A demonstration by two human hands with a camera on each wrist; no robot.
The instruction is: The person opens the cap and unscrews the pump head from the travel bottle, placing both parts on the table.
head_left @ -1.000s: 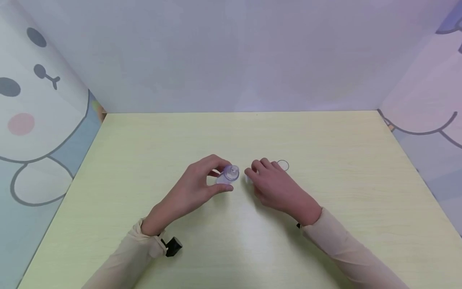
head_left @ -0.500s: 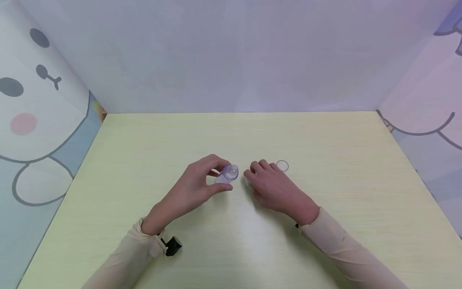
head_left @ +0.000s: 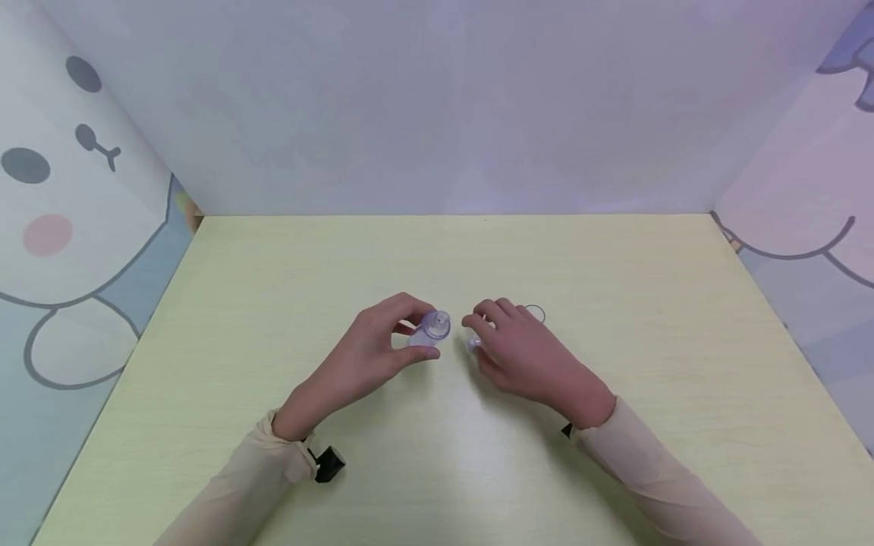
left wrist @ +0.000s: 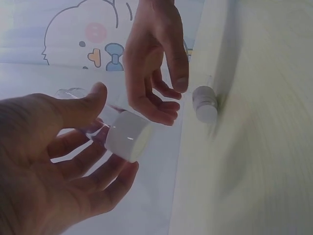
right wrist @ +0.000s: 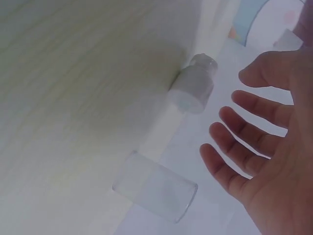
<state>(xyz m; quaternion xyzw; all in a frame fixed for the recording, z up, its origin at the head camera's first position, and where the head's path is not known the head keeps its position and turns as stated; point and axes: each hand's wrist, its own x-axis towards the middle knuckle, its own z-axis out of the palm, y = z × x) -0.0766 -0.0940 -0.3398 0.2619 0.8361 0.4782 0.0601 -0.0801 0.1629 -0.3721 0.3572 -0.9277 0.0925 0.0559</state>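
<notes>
My left hand (head_left: 369, 345) grips a small bottle-like container (head_left: 435, 326) between thumb and fingers. Its upper part is clear with a faint purple tint. A wide white section (left wrist: 128, 136) faces the table in the left wrist view. My right hand (head_left: 515, 349) is beside it, its fingers loosely bent and spread, holding nothing. Just under those fingers, a small white stepped piece (right wrist: 193, 85) with a narrower, clear-looking neck stands on the table. The right hand partly hides it in the head view.
A clear open cylinder (right wrist: 155, 187) stands on the table beyond the right hand; only its rim (head_left: 536, 312) shows in the head view. The pale wooden table (head_left: 307, 258) meets a plain back wall and cartoon-printed side walls.
My right hand's fingers have opened away from the small white piece, which now shows more beneath them. The left hand keeps hold of its container, nearly still.
</notes>
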